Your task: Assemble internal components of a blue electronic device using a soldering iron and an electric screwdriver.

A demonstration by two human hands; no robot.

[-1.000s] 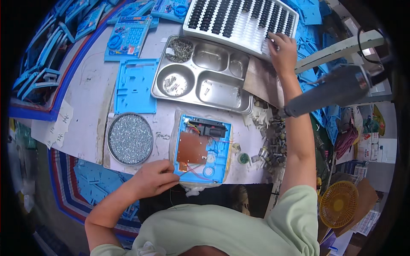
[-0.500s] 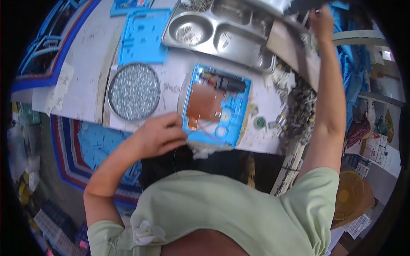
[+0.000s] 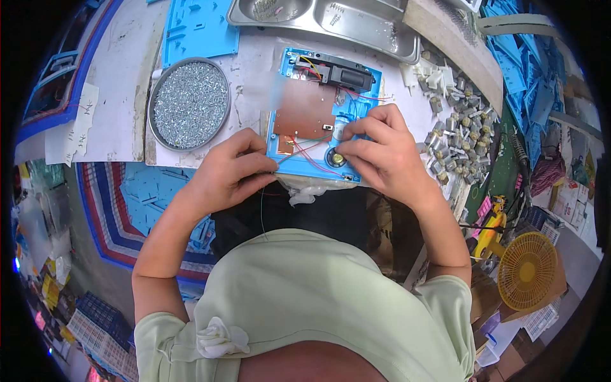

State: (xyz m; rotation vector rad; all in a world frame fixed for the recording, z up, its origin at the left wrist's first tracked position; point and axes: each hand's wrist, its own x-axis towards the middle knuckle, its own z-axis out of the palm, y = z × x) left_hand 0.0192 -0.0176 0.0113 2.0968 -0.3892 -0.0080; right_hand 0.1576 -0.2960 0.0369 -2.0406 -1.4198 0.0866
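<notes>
Open blue case (image 3: 305, 170) lay at the near edge of the bench (image 3: 124, 102). Hands apart: right hand (image 3: 387, 153) had fingertips at the round black part (image 3: 335, 157), case's near right corner, grip or mere touch unclear; left hand (image 3: 235, 170) bunched at near left corner, hold unclear. Step looked like seating the round part; next move seemed to call for pressing it level, red wires (image 3: 310, 153) clear.

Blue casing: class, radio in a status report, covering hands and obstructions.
Left hand at blue casing, near-left corner. Right hand at round dark part inside. Red wires between hands, possibly in the way.
</notes>
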